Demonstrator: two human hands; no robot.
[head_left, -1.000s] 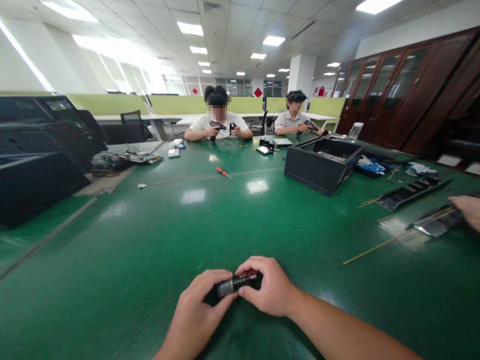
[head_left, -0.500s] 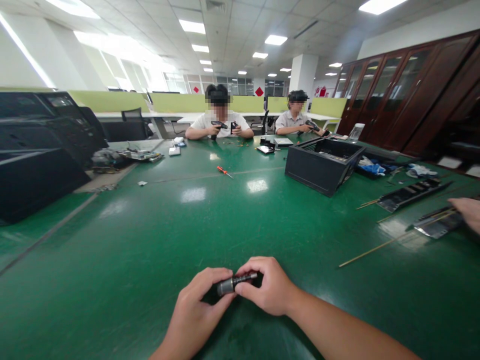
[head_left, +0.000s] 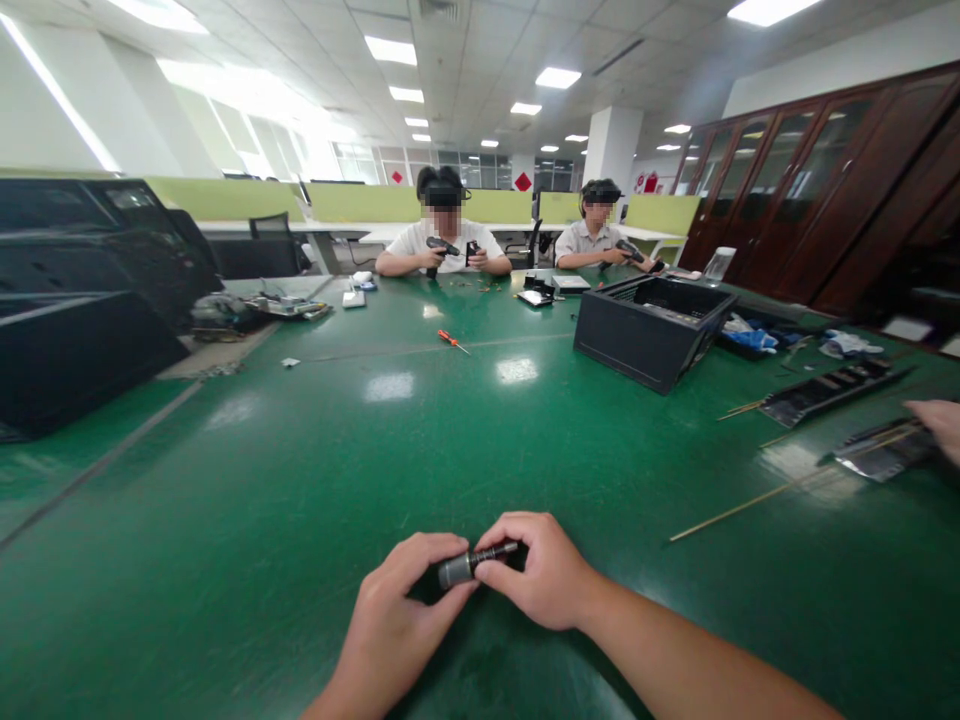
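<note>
A small grey cylinder with a thinner, ribbed, spring-like shaft (head_left: pixel 459 570) lies across between my fingers, just above the green tabletop. My left hand (head_left: pixel 401 605) is closed round the thick grey end, with the thumb below and the fingers above. At the shaft end, the thumb and forefinger of my right hand (head_left: pixel 540 572) pinch it from the right. The bright metal tip of the shaft points toward my right palm. My fingers cover part of the cylinder, and its exact kind cannot be made out.
An orange-handled screwdriver (head_left: pixel 452 342) lies mid-table. Beyond it stands a black computer case (head_left: pixel 651 335). To the right are thin sticks (head_left: pixel 739 510), dark trays (head_left: pixel 832 393) and another person's hand (head_left: pixel 937 425). Two people sit opposite with power drills (head_left: pixel 442 247). Dark equipment (head_left: pixel 82 300) stands left.
My hands keep almost the same grip on the grey cylinder. The scene has shifted slightly to the right in view, and the thin stick at the right has moved a little toward the left.
</note>
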